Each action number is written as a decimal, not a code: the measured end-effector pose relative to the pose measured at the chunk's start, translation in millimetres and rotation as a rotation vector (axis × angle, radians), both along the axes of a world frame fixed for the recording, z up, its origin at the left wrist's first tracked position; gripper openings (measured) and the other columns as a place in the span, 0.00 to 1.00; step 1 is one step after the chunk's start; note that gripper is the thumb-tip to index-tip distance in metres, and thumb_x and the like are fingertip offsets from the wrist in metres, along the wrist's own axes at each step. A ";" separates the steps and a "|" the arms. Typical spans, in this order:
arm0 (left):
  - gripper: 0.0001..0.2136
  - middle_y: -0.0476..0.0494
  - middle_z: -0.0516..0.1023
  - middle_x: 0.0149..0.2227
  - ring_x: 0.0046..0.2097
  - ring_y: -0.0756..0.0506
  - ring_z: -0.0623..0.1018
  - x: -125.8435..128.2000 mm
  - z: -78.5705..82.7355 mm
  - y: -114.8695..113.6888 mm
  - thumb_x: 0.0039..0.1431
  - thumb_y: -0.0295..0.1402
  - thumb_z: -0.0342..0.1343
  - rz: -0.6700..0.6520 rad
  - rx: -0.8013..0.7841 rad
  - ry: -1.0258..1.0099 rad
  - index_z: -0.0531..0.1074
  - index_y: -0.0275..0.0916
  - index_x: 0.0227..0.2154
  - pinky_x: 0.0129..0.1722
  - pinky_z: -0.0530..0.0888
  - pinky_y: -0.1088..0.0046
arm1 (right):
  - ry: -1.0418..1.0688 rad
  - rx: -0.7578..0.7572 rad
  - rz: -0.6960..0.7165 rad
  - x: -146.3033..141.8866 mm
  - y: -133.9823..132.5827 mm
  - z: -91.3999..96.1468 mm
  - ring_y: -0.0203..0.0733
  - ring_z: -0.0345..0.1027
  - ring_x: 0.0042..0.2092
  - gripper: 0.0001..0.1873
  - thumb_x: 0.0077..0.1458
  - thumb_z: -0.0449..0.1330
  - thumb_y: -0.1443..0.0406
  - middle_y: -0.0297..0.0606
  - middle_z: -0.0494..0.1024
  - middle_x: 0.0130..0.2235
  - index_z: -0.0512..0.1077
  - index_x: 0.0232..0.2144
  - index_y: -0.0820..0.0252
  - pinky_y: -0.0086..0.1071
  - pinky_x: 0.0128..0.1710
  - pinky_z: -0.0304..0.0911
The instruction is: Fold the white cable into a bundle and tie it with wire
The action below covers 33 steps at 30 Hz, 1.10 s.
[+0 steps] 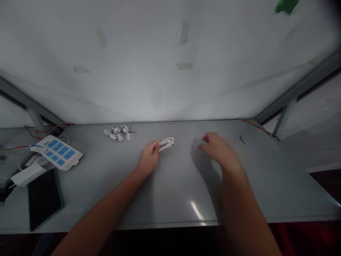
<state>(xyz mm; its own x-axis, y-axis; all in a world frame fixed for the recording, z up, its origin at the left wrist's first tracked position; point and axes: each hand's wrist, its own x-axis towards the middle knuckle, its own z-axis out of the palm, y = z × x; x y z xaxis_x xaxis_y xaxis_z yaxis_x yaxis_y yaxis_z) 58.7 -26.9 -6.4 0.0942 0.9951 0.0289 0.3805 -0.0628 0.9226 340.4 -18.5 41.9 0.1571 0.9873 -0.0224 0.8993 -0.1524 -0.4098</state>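
Head view, nearest first: the left hand (149,158) pinches one end of a looped white cable (167,143) lying on the grey metal table (170,192), fingers closed on it. The right hand (217,149) hovers beside it, blurred, and I cannot tell its grip. Held at one end only, the loops could spring apart, I reckon. Farther back lie small tied white cable bundles (118,133).

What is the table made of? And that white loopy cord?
Table: probably painted metal or laminate, smooth and a bit shiny; a light streak glints near its front edge. White cord, pinched by the left hand: likely soft plastic-coated wire, since it bends into loops.
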 end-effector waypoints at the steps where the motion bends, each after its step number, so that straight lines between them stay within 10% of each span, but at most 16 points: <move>1: 0.18 0.45 0.73 0.32 0.30 0.48 0.70 -0.2 -1.0 1.2 0.70 0.40 0.48 0.019 -0.026 -0.026 0.79 0.38 0.49 0.30 0.67 0.73 | -0.102 -0.132 -0.039 18.5 -0.6 -0.4 0.52 0.75 0.39 0.11 0.44 0.71 0.62 0.47 0.79 0.36 0.74 0.29 0.59 0.37 0.35 0.64; 5: 0.20 0.47 0.72 0.31 0.26 0.51 0.66 0.9 -4.2 4.9 0.69 0.45 0.49 0.062 -0.107 -0.164 0.77 0.38 0.52 0.26 0.64 0.75 | -0.198 -0.357 -0.056 47.9 -0.9 -12.0 0.47 0.72 0.28 0.09 0.45 0.69 0.67 0.40 0.74 0.22 0.72 0.20 0.57 0.35 0.27 0.57; 16: 0.19 0.50 0.74 0.35 0.24 0.55 0.66 10.0 3.7 -2.5 0.65 0.41 0.60 0.054 -0.208 -0.504 0.68 0.39 0.55 0.23 0.62 0.79 | 0.369 0.262 0.194 -71.3 3.1 -41.3 0.39 0.62 0.24 0.10 0.50 0.64 0.68 0.38 0.74 0.22 0.69 0.20 0.55 0.32 0.24 0.49; 23: 0.22 0.52 0.69 0.31 0.24 0.57 0.62 13.1 16.9 -9.1 0.56 0.41 0.69 -0.042 -0.423 -0.855 0.73 0.35 0.49 0.22 0.58 0.79 | 0.632 0.180 0.259 -107.9 -6.5 -31.5 0.39 0.66 0.29 0.04 0.52 0.60 0.64 0.34 0.77 0.28 0.74 0.31 0.58 0.31 0.31 0.57; 33: 0.13 0.52 0.65 0.28 0.25 0.54 0.62 9.4 15.0 -4.4 0.63 0.43 0.59 0.034 -0.265 -0.630 0.75 0.37 0.40 0.23 0.59 0.76 | 0.768 0.173 0.277 -114.4 -8.7 -38.7 0.43 0.70 0.32 0.07 0.56 0.61 0.61 0.39 0.80 0.31 0.78 0.34 0.57 0.36 0.35 0.63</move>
